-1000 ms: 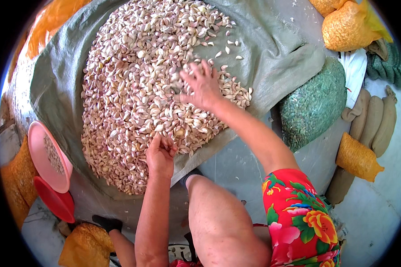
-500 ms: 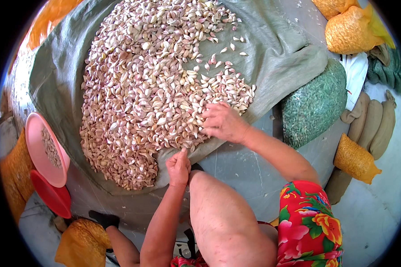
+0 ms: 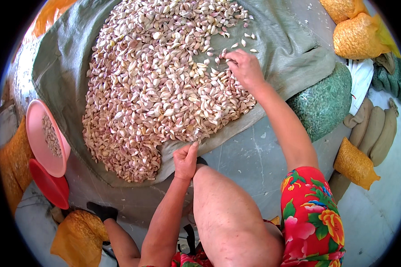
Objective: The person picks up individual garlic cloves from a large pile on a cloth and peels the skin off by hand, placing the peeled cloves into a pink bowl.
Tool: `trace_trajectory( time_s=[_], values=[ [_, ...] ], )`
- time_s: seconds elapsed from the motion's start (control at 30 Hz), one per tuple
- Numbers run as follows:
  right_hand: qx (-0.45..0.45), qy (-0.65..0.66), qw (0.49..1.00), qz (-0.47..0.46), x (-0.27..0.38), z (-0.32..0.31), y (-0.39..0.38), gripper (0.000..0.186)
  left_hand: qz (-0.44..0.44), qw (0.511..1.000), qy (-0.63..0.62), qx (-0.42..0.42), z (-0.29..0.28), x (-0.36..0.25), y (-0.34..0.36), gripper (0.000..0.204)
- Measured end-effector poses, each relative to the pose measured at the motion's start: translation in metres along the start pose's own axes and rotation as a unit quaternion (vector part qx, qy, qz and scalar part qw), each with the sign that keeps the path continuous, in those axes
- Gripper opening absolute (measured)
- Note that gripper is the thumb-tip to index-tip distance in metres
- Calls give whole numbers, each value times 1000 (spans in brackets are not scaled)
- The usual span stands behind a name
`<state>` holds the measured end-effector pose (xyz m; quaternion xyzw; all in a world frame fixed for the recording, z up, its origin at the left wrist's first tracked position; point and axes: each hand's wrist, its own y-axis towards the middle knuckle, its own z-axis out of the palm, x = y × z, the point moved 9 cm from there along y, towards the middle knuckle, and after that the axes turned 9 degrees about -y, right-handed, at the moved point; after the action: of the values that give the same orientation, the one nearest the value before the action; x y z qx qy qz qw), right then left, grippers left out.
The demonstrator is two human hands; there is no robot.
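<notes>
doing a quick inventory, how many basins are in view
2: a pink basin at the left, beside the green-grey cloth, and a red basin just below it in the picture. Others could be hidden.

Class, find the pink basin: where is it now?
In the head view, the pink basin sits at the left side, just above the red basin in the picture and beside the lower-left edge of the grey-green sheet.

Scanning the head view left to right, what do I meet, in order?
Pink basin → garlic heap → green sack → rightmost tan bundle. The left hand and right hand overlap the heap's span, so they are left out.
</notes>
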<state>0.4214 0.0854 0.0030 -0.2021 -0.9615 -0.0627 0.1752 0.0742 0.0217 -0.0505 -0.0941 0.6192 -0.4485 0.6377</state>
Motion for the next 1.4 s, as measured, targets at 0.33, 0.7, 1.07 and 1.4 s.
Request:
trace_trajectory(
  time_s=[0.33,0.7,1.07,1.4],
  values=[
    [121,-179,975,-40,2,61,29,8,14,1000,25,10,0,-3,3,51],
    [280,264,919,-82,182,28,-105,10,-143,965,-216,-33,-13,3,4,51],
    [84,-72,994,-17,73,27,52,47,-64,972,-223,-31,-30,8,3,46],
    [62,-147,984,83,1,81,136,88,-35,992,-121,12,-8,-1,7,49]
  ],
)
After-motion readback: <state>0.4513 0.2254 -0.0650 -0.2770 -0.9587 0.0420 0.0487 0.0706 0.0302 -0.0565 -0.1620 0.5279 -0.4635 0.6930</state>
